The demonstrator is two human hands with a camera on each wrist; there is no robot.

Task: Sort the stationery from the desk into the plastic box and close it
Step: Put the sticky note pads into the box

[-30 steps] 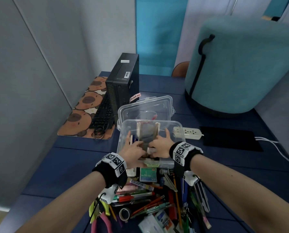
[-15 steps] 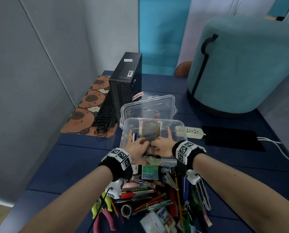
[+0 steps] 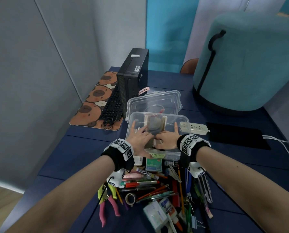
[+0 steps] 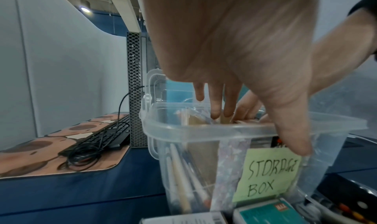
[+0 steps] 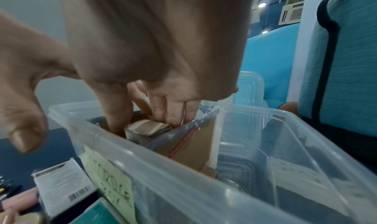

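**Desk:** What are the hands doing?

**Photographer:** Both reach into the clear plastic box point(image 3: 157, 153) at the table's point(image 3: 59, 158) centre. The left hand point(image 3: 140, 140) has its fingers point(image 4: 216, 104) straight and spread, tips dipping among the box's contents, the thumb lying over the near wall above a green note point(image 4: 267, 174) lettered "STORAGE BOX". The right hand point(image 3: 168, 140) curls its fingers point(image 5: 173, 113) down onto a small tan pad-like stack point(image 5: 146, 128) inside the box; whether the grip truly pinches it I cannot tell. Its thumb hangs outside the near wall.

**Desk:** What else is in the box?

**Photographer:** An upright cardboard piece point(image 5: 195, 148) beside the stack, and pencil-like sticks point(image 4: 183, 179) leaning in the left part.

**Desk:** And around it?

**Photographer:** The lid point(image 3: 154, 102) stands open at 12 o'clock of the box. At 6 o'clock lies the stationery pile point(image 3: 153, 190): pens, pencils, pink-handled pliers point(image 3: 109, 209), a tape roll point(image 3: 130, 198), a glue bottle point(image 3: 169, 210) and a teal staples box point(image 3: 153, 164) just beside the box's wall. A power strip point(image 3: 195, 128) sits at 3 o'clock, a black computer tower point(image 3: 133, 78) and keyboard point(image 3: 111, 106) at 11 o'clock on a patterned mat point(image 3: 91, 105), and a teal chair point(image 3: 251, 64) at 1 o'clock.
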